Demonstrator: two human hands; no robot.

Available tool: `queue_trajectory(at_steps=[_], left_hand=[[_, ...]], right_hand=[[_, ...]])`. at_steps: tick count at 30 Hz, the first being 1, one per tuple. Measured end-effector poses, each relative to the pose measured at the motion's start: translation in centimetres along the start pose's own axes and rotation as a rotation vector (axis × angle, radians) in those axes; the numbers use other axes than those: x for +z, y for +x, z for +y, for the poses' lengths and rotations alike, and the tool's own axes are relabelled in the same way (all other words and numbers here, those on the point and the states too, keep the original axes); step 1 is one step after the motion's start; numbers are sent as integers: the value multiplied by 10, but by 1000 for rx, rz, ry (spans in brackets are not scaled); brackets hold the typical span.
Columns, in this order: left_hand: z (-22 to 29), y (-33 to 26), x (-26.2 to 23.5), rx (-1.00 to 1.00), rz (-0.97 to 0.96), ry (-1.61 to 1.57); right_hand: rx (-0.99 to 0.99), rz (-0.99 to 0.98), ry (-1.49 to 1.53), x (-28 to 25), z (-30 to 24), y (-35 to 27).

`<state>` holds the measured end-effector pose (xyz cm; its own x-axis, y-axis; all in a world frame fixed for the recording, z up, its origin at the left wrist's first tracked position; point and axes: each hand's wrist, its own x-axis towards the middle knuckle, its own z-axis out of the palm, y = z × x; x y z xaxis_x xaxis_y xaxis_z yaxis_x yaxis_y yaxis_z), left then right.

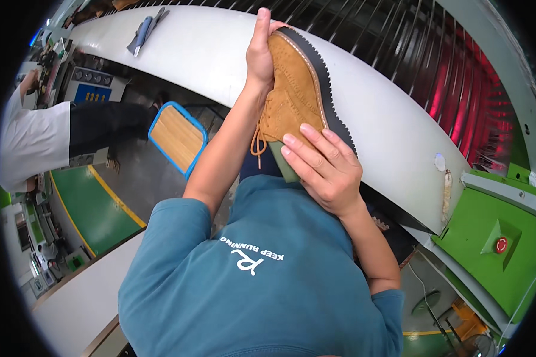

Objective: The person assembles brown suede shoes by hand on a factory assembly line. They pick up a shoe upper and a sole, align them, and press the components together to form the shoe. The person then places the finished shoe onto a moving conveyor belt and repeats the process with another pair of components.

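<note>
A tan suede lace-up boot (295, 89) with a black ridged sole (324, 77) is held up before my chest, toe pointing away. Around its toe end, my left hand (260, 62) grips with the thumb up; the other fingers are mostly hidden behind the boot. My right hand (327, 169) is at the heel end, its fingers laid along the side of the upper and its thumb out of sight. A brown lace (258, 143) hangs in a loop on the left. Green material (284, 162) shows at the ankle opening, partly covered by my right hand.
Beyond the boot runs a white work surface (220, 44), with a blue-handled tool (142, 35) at its far left. Metal rods (375, 30) line its far side, glowing red at right. A green machine panel (488, 238) carries a red button (501, 244). A stool (178, 134) and another person (39, 140) are left.
</note>
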<state>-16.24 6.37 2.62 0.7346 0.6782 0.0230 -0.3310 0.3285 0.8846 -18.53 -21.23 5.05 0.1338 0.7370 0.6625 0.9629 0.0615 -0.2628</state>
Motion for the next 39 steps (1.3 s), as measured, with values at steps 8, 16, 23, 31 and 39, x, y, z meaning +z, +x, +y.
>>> queue_trajectory(at_steps=[8, 16, 23, 31, 39], left_hand=[[-16, 4, -17, -127, -157, -234], [-27, 7, -9, 23, 27, -138], [-31, 7, -7, -3, 75, -189], [-24, 13, -15, -23, 20, 10], [-8, 18, 0, 24, 40, 200]], right_hand=[[650, 24, 581, -29, 58, 63], [755, -734, 783, -21, 129, 131], [741, -809, 556, -26, 117, 154], [616, -116, 625, -17, 75, 38], [157, -34, 19, -7, 10, -12]])
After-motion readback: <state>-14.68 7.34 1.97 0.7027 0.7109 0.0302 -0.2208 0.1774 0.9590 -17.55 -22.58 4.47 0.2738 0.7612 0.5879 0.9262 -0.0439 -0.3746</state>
